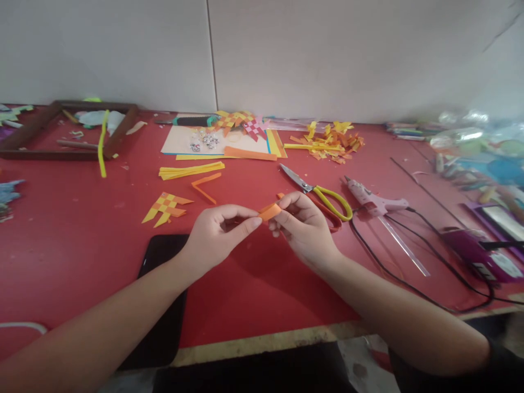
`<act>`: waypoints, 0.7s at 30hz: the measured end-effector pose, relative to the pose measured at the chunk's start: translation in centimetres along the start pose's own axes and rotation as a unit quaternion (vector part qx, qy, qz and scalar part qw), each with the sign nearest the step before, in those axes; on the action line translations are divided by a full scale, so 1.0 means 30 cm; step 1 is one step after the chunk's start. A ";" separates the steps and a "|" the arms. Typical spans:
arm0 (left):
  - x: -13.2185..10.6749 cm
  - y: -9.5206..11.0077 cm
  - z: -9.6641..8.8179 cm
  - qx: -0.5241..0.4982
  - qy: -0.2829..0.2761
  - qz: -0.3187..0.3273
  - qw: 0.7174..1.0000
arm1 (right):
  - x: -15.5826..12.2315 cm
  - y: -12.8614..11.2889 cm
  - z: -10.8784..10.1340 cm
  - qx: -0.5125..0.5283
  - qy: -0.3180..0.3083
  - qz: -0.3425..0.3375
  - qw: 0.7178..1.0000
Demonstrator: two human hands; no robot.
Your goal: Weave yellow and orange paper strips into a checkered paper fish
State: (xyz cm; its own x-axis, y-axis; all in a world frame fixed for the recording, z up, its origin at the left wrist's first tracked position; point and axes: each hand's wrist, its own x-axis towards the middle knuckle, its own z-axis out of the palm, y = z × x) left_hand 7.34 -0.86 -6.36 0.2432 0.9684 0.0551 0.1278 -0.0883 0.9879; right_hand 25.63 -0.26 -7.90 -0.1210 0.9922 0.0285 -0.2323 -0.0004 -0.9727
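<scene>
A folded orange paper strip (270, 211) is pinched between both of my hands above the red table (73, 240). My left hand (216, 232) grips its left end with fingertips pressed together. My right hand (301, 224) is curled round the strip's right end. Just beyond my right hand lie scissors with yellow handles (323, 194). A woven orange and yellow paper fish (166, 207) lies to the left, with a bent orange strip (204, 185) and a bundle of yellow strips (190, 170) behind it.
A pink glue gun (374, 202) with black cable lies to the right, a purple device (478, 254) beyond it. A black phone (164, 295) lies under my left forearm. Paper sheets (223, 142), scraps (327, 141) and a wooden frame (65, 131) sit at the back.
</scene>
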 end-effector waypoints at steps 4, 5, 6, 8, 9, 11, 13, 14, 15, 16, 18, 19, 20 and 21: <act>-0.001 -0.008 -0.002 0.005 0.008 -0.017 1.000 | 0.000 -0.011 -0.017 -0.027 -0.037 -0.034 0.998; -0.002 -0.011 -0.003 0.008 0.005 -0.019 1.000 | 0.000 -0.015 -0.021 -0.040 -0.054 -0.041 0.997; -0.003 -0.014 -0.003 0.010 0.003 -0.019 1.000 | 0.000 -0.018 -0.024 -0.060 -0.067 -0.045 0.995; -0.005 -0.018 -0.002 0.011 0.004 -0.021 1.000 | 0.001 -0.023 -0.028 -0.112 -0.073 -0.048 0.990; -0.005 -0.018 -0.002 0.013 0.005 -0.024 1.000 | 0.002 -0.025 -0.030 -0.138 -0.064 -0.052 0.987; -0.007 -0.017 -0.002 0.023 0.010 -0.025 0.999 | 0.005 -0.026 -0.031 -0.165 -0.042 -0.064 0.983; -0.007 -0.015 -0.002 0.034 0.018 -0.020 0.999 | 0.008 -0.027 -0.033 -0.166 -0.037 -0.069 0.983; -0.008 -0.013 -0.003 0.036 0.022 -0.017 0.999 | 0.010 -0.028 -0.033 -0.164 -0.038 -0.067 0.983; -0.009 -0.013 -0.004 0.036 0.027 -0.015 0.999 | 0.011 -0.029 -0.034 -0.161 -0.039 -0.064 0.984; -0.009 -0.012 -0.005 0.035 0.031 -0.015 0.999 | 0.012 -0.030 -0.035 -0.159 -0.038 -0.061 0.985; -0.011 -0.013 -0.006 0.022 0.038 -0.020 0.999 | 0.013 -0.033 -0.035 -0.153 -0.036 -0.060 0.986; -0.011 -0.013 -0.005 0.011 0.041 -0.023 0.999 | 0.013 -0.035 -0.035 -0.148 -0.037 -0.060 0.986; -0.011 -0.014 -0.005 -0.002 0.044 -0.027 0.999 | 0.013 -0.036 -0.035 -0.141 -0.039 -0.058 0.988; -0.010 -0.014 -0.004 -0.017 0.045 -0.031 0.998 | 0.013 -0.037 -0.035 -0.133 -0.043 -0.054 0.989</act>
State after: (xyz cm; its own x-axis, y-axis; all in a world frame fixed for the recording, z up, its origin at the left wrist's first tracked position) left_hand 7.11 -1.09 -6.78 0.1484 0.9889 0.0042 0.1080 -0.0204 0.9939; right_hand 26.86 0.25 -7.05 -0.1928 0.9707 0.1436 0.0116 0.1486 -0.9888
